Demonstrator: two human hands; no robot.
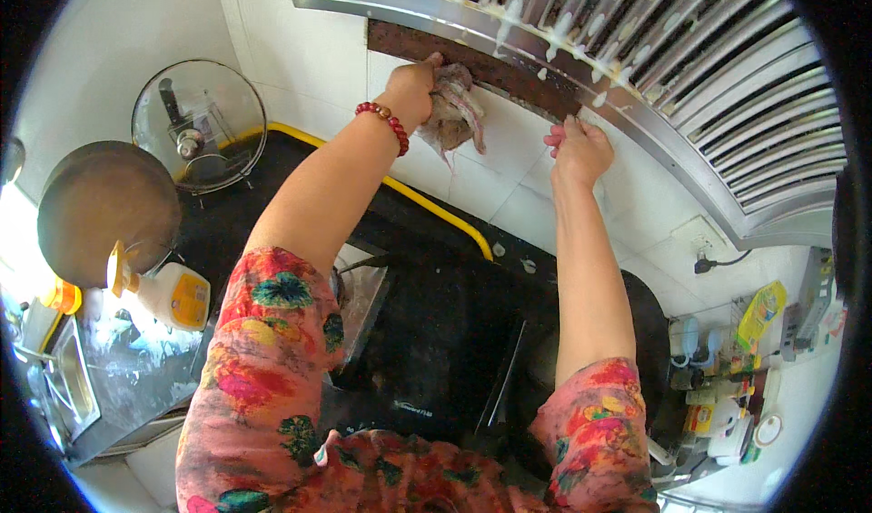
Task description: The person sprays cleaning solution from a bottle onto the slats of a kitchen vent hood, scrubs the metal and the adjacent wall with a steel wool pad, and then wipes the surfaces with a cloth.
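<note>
My left hand (412, 90), with a red bead bracelet at the wrist, is raised to a brown strip (504, 70) beneath the range hood (477, 12). It is closed on a crumpled, dirty rag (455, 114) that hangs down in front of the white wall tiles (409, 165). My left thumb reaches the strip. My right hand (582, 148) is at the strip's lower right end, its fingers curled. Whether those fingers grip the edge or only touch it is not clear. Pale drips mark the hood's slatted metal underside.
Below my arms lies a black cooktop (429, 336), with a yellow hose (443, 210) behind it. To the left are a glass lid (197, 124), a round pan (109, 213), a spray bottle (174, 295) and a sink (75, 377). A plugged socket (705, 244) and several bottles (708, 417) are at right.
</note>
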